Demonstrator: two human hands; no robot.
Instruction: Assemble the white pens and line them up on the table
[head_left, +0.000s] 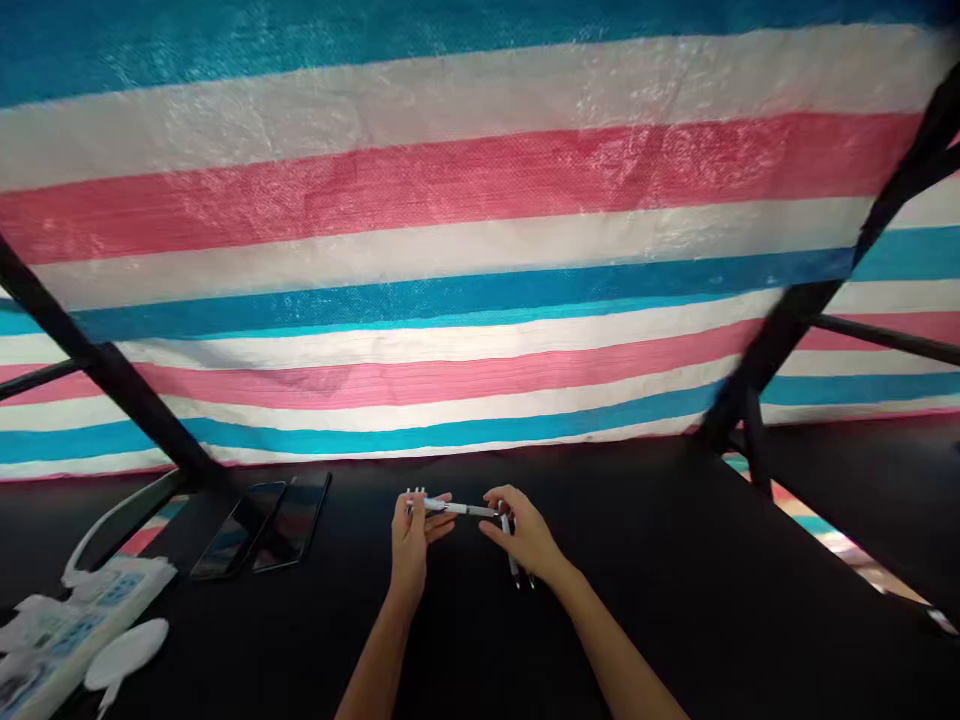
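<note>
My left hand is closed around a slim white pen that lies almost level and points to the right. Several short white ends stick up above its fingers, and some more white pen bodies seem to lie in the same grip. My right hand is just past the level pen's tip, with thumb and forefinger apart around it; whether they touch it is not clear. Out of this hand's curled fingers hangs another white pen, dark tip down. A second tip shows beside it, its body mostly hidden by the palm.
Two dark phone-like slabs lie on the black tabletop to the left. Nearer are a white power strip with plugs and a round white charging pad. Black frame posts stand either side, before a striped sheet.
</note>
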